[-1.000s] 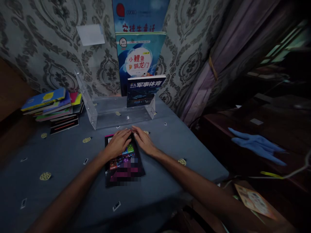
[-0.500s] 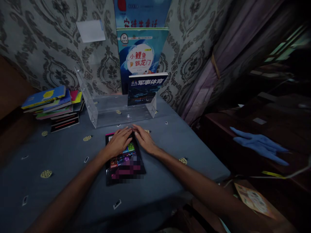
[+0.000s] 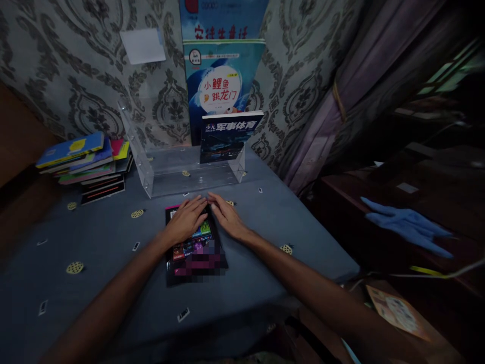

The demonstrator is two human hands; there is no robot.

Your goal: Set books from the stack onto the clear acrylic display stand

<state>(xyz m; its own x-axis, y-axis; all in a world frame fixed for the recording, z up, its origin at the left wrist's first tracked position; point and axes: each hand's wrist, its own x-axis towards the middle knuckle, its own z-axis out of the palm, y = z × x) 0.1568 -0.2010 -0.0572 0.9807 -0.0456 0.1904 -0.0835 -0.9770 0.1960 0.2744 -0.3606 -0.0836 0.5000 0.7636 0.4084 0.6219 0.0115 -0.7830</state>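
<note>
Left hand (image 3: 186,220): grip lay flat, unclosed, over the dark book (image 3: 195,247).
Right hand (image 3: 227,218): straight-fingered, rested empty (by the book's right edge).
Counter (image 3: 109,232): stretched widely leftward.

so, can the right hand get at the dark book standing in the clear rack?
Probably yes: the right hand looks open and points toward the clear rack, with only tablecloth showing between. The top edge of the dark book is exposed; the rack's clear panels might hinder a lower hold.
</note>
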